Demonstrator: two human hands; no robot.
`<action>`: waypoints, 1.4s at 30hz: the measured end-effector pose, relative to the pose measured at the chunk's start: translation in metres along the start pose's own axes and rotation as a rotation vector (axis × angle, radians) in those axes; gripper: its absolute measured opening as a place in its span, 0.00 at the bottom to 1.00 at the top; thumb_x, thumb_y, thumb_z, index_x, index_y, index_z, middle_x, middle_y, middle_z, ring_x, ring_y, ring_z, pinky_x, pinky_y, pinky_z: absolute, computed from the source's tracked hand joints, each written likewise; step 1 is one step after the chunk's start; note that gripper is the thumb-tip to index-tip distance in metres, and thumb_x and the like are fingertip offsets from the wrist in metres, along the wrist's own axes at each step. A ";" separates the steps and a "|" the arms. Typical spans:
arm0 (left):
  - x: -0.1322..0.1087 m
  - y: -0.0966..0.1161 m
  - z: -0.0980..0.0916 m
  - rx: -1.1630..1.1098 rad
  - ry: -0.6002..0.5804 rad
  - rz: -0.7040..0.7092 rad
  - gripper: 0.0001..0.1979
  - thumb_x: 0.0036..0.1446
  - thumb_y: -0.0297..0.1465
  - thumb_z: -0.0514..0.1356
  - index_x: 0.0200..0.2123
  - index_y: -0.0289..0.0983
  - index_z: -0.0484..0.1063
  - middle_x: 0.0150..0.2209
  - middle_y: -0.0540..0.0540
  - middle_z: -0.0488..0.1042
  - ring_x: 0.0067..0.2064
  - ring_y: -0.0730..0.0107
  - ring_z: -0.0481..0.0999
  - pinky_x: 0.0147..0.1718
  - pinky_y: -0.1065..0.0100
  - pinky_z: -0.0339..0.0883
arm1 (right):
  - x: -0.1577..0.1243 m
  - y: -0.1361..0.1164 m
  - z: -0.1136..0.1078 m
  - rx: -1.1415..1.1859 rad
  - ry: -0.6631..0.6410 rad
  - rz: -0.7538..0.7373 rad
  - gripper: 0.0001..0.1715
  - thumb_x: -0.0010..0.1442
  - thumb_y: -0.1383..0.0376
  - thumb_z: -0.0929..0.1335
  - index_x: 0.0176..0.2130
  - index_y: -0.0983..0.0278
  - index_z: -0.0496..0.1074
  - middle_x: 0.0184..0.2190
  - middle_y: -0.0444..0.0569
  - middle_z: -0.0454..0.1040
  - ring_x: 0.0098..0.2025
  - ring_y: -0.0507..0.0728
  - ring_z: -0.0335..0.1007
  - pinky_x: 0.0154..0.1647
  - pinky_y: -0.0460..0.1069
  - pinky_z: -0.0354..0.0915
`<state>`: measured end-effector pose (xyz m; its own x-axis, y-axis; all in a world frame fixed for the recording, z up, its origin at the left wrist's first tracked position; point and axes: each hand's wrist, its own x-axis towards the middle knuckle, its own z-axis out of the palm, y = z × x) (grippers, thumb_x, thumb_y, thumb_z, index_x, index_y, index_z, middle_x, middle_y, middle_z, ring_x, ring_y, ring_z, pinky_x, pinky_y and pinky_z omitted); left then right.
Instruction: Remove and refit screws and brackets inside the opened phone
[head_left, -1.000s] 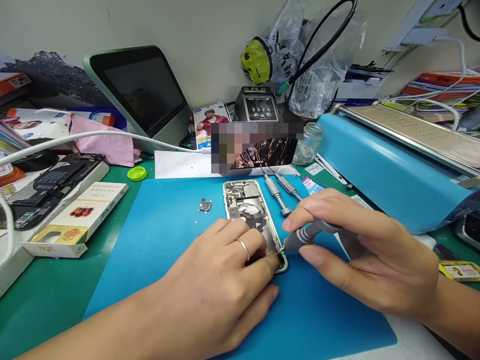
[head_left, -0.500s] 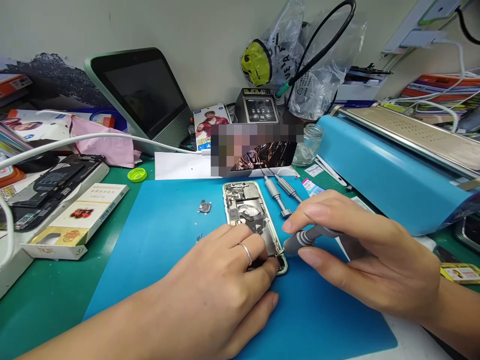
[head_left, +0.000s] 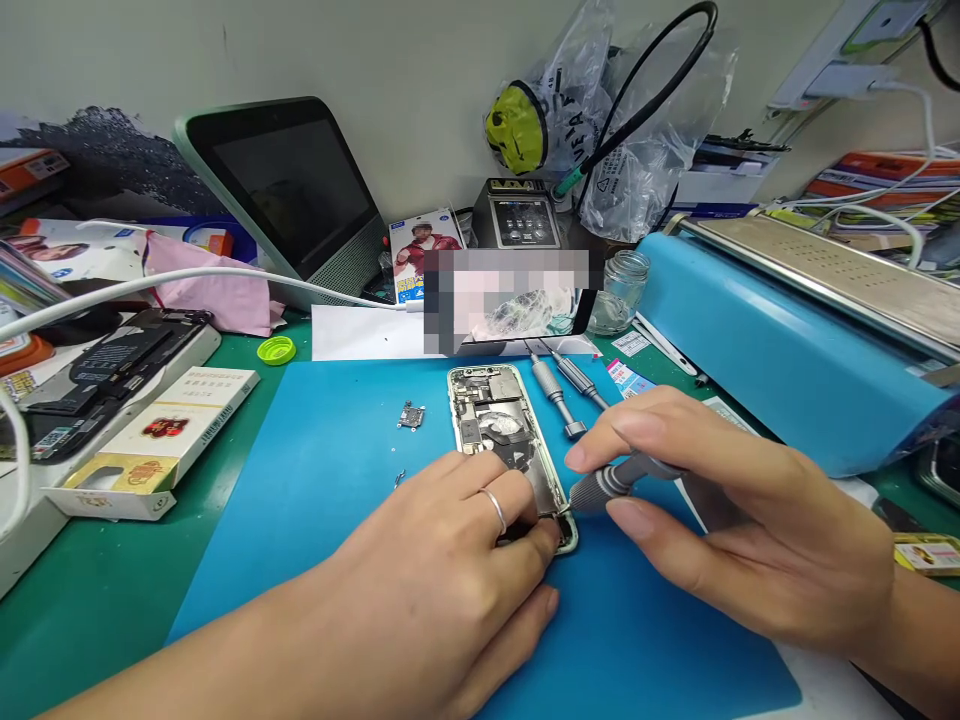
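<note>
An opened smartphone [head_left: 512, 425] lies on the blue mat, its inner parts exposed. My left hand [head_left: 457, 550], with a ring on one finger, is curled over the phone's lower half and steadies it; its fingertips are partly hidden. In my right hand [head_left: 757, 520] is a grey screwdriver [head_left: 600, 488], held between thumb and fingers. The screwdriver's tip is at the phone's lower right edge. Two more screwdrivers, one thick [head_left: 556, 398] and one slimmer [head_left: 574, 373], rest beyond my right hand. A small dark phone part [head_left: 410, 415] lies left of the phone, with a tiny metal piece [head_left: 399, 479] below it.
A propped screen [head_left: 525, 315], partly pixelated, stands behind the blue mat [head_left: 322, 440]. To the right are a glass jar [head_left: 626, 285] and a large blue machine [head_left: 780, 350]. On the left are a cigarette box [head_left: 161, 435], a green cap [head_left: 277, 350] and a white cable [head_left: 225, 272].
The picture on the propped screen has changed. My right hand and the screwdriver have shifted very slightly right, along with a small shift of the whole view. My left hand keeps its pose.
</note>
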<state>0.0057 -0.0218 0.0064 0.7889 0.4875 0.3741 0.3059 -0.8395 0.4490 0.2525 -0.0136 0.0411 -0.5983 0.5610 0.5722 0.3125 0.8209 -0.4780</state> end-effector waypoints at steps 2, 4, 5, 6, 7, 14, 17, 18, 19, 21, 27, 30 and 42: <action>0.001 0.000 0.000 0.009 -0.003 -0.004 0.10 0.73 0.32 0.57 0.44 0.33 0.76 0.45 0.42 0.74 0.44 0.61 0.72 0.40 0.56 0.68 | 0.000 -0.001 0.000 -0.006 0.007 -0.003 0.46 0.60 0.81 0.69 0.71 0.56 0.64 0.46 0.47 0.80 0.47 0.55 0.77 0.50 0.50 0.78; 0.001 0.000 0.001 0.015 -0.001 -0.003 0.10 0.73 0.32 0.57 0.44 0.33 0.76 0.45 0.42 0.74 0.44 0.60 0.72 0.40 0.56 0.68 | 0.001 -0.001 -0.001 -0.002 0.009 -0.002 0.46 0.60 0.81 0.69 0.71 0.56 0.63 0.46 0.47 0.80 0.47 0.55 0.78 0.49 0.51 0.78; 0.001 0.000 0.001 0.017 0.002 -0.003 0.10 0.73 0.32 0.57 0.45 0.33 0.76 0.45 0.42 0.74 0.44 0.60 0.72 0.40 0.56 0.68 | 0.001 -0.001 -0.001 -0.002 0.009 -0.006 0.46 0.60 0.81 0.69 0.72 0.56 0.63 0.46 0.47 0.80 0.47 0.55 0.78 0.49 0.51 0.78; 0.001 0.000 0.001 0.018 0.005 -0.002 0.10 0.73 0.32 0.57 0.45 0.33 0.76 0.45 0.42 0.74 0.44 0.60 0.72 0.40 0.56 0.68 | 0.002 0.000 -0.001 -0.003 0.009 -0.009 0.46 0.60 0.80 0.69 0.71 0.56 0.63 0.46 0.48 0.80 0.47 0.56 0.78 0.49 0.51 0.78; 0.001 0.000 0.001 0.017 0.007 -0.001 0.10 0.73 0.32 0.57 0.45 0.33 0.76 0.45 0.42 0.74 0.44 0.60 0.72 0.40 0.56 0.68 | 0.002 0.000 -0.001 -0.007 0.010 -0.012 0.46 0.60 0.80 0.70 0.71 0.56 0.64 0.46 0.48 0.81 0.46 0.56 0.79 0.48 0.52 0.78; 0.001 0.000 0.000 0.021 0.011 0.008 0.10 0.71 0.32 0.58 0.43 0.33 0.77 0.45 0.41 0.75 0.43 0.61 0.72 0.39 0.56 0.68 | 0.003 -0.003 -0.002 -0.020 0.018 0.004 0.45 0.60 0.80 0.69 0.71 0.55 0.64 0.45 0.47 0.82 0.47 0.56 0.80 0.49 0.51 0.79; 0.002 0.000 0.000 0.021 0.016 0.008 0.11 0.72 0.32 0.57 0.43 0.33 0.78 0.44 0.42 0.75 0.43 0.61 0.72 0.39 0.56 0.68 | 0.001 -0.002 -0.004 -0.032 0.002 0.002 0.45 0.61 0.80 0.69 0.71 0.55 0.64 0.46 0.47 0.81 0.47 0.55 0.79 0.49 0.50 0.78; 0.003 0.000 -0.001 0.018 0.015 0.008 0.11 0.72 0.32 0.57 0.43 0.33 0.78 0.44 0.42 0.75 0.42 0.61 0.72 0.38 0.56 0.67 | 0.000 -0.001 -0.004 -0.033 -0.009 -0.007 0.44 0.62 0.78 0.70 0.71 0.55 0.63 0.46 0.47 0.81 0.47 0.55 0.79 0.49 0.50 0.78; 0.003 0.000 -0.001 0.016 0.015 0.006 0.11 0.72 0.32 0.57 0.44 0.33 0.78 0.43 0.42 0.75 0.42 0.61 0.72 0.38 0.56 0.67 | 0.000 0.001 -0.004 -0.030 -0.026 -0.021 0.44 0.63 0.77 0.72 0.72 0.55 0.63 0.47 0.47 0.81 0.47 0.55 0.79 0.49 0.50 0.78; 0.003 0.001 -0.001 0.013 0.018 0.009 0.11 0.72 0.32 0.57 0.45 0.33 0.79 0.42 0.43 0.75 0.41 0.62 0.71 0.37 0.57 0.67 | -0.001 0.004 -0.004 -0.018 -0.054 -0.050 0.44 0.64 0.74 0.73 0.73 0.55 0.61 0.48 0.47 0.81 0.48 0.55 0.79 0.51 0.50 0.78; 0.002 0.000 -0.001 0.022 0.022 0.010 0.10 0.72 0.32 0.58 0.42 0.32 0.77 0.44 0.42 0.75 0.43 0.61 0.73 0.38 0.57 0.68 | -0.001 0.003 -0.001 -0.026 -0.032 -0.008 0.43 0.64 0.78 0.69 0.72 0.56 0.62 0.47 0.47 0.80 0.49 0.54 0.78 0.51 0.50 0.77; 0.002 -0.001 0.000 0.020 0.019 0.010 0.10 0.72 0.32 0.58 0.42 0.33 0.77 0.44 0.42 0.75 0.42 0.61 0.73 0.39 0.57 0.68 | 0.000 -0.001 -0.001 -0.017 -0.028 0.002 0.43 0.63 0.79 0.69 0.71 0.56 0.63 0.48 0.46 0.81 0.49 0.54 0.78 0.51 0.48 0.77; 0.001 0.001 -0.001 0.018 0.018 0.011 0.11 0.72 0.32 0.57 0.43 0.32 0.77 0.43 0.42 0.75 0.42 0.61 0.72 0.39 0.57 0.67 | 0.003 0.001 -0.002 -0.019 0.008 -0.004 0.46 0.60 0.80 0.70 0.71 0.52 0.64 0.45 0.46 0.83 0.45 0.57 0.81 0.47 0.51 0.80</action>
<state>0.0059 -0.0220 0.0076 0.7827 0.4822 0.3936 0.3067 -0.8490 0.4302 0.2529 -0.0114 0.0439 -0.5942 0.5580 0.5793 0.3235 0.8252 -0.4631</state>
